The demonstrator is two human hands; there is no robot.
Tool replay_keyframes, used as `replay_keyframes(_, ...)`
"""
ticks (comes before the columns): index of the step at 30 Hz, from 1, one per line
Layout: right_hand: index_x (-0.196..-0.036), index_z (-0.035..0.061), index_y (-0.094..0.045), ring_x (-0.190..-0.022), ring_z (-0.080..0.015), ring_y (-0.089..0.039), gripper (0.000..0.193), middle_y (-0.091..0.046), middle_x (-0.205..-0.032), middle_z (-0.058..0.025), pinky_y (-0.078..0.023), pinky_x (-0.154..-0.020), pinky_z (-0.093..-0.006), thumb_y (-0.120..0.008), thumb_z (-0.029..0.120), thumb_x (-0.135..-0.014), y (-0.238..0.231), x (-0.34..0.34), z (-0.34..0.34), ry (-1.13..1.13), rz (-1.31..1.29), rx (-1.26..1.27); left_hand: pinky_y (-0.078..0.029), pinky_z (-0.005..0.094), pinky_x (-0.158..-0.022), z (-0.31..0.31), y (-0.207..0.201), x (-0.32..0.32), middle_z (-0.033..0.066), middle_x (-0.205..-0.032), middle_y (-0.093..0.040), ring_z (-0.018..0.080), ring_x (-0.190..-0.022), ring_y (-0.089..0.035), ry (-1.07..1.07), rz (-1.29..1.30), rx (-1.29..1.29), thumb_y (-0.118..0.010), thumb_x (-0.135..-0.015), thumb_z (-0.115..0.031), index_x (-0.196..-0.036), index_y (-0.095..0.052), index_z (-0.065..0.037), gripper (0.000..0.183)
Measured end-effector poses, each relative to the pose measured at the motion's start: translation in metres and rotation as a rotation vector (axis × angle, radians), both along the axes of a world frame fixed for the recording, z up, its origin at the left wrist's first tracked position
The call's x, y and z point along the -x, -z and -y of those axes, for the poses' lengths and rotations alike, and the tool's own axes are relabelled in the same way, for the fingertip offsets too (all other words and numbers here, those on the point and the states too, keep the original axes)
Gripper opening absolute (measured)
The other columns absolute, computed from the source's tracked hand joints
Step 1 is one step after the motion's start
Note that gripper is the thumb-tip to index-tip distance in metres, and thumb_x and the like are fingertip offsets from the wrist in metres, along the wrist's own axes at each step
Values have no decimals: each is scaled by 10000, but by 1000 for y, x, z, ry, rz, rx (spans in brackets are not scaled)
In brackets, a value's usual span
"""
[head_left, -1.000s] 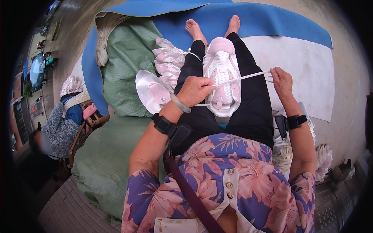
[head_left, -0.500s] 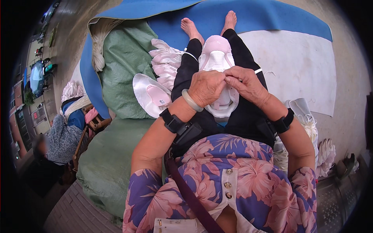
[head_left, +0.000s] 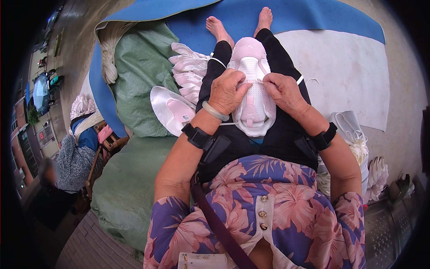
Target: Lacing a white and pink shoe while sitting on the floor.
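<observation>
Pinching thin lace (head_left: 300,80), left hand (head_left: 227,92) and right hand (head_left: 287,94) flank a mesh shoe (head_left: 251,66).

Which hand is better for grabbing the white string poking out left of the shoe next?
Probably the left hand: it's on the same side as that white string. The right hand is over the other side of the shoe.

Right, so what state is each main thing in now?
Pink-and-white shoe: toe pointing away from the person
Left hand: curled at the shoe, hold unclear
Right hand: likewise
White lace: one stretch lying beyond the right hand
Green covering: creased
Blue mat: spread, partly folded
</observation>
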State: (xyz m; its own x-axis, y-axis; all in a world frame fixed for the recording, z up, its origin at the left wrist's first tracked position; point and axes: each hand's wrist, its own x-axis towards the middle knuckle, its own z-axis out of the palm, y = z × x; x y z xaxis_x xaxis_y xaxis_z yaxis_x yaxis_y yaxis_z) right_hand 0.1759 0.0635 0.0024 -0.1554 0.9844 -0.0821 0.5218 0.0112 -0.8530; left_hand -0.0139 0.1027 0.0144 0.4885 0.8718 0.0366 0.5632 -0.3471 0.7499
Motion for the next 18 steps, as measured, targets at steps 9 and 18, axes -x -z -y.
replay_keyframes(9, -871, -4, -578, -709, -282, -601, 116, -597, -784, -148, -473, -643, -315, -542, 64, -784, 10, 4, 6, 22, -20, -115, -444, 365, -559, -1, 5, -2, 122, -722, -516, 297, -635, -546, -4, -38, -29, -673, -689, -132, -783, -530, -41, 194)
replay_keyframes(18, -851, 5, -588, -691, -281, -601, 105, -603, -774, -137, -474, -622, -315, -571, 76, -776, 8, 6, 5, 31, -7, -115, -438, 327, -520, -1, 11, -1, 102, -702, -506, 244, -581, -534, 30, -39, -159, -671, -691, -111, -780, -518, -39, 191)
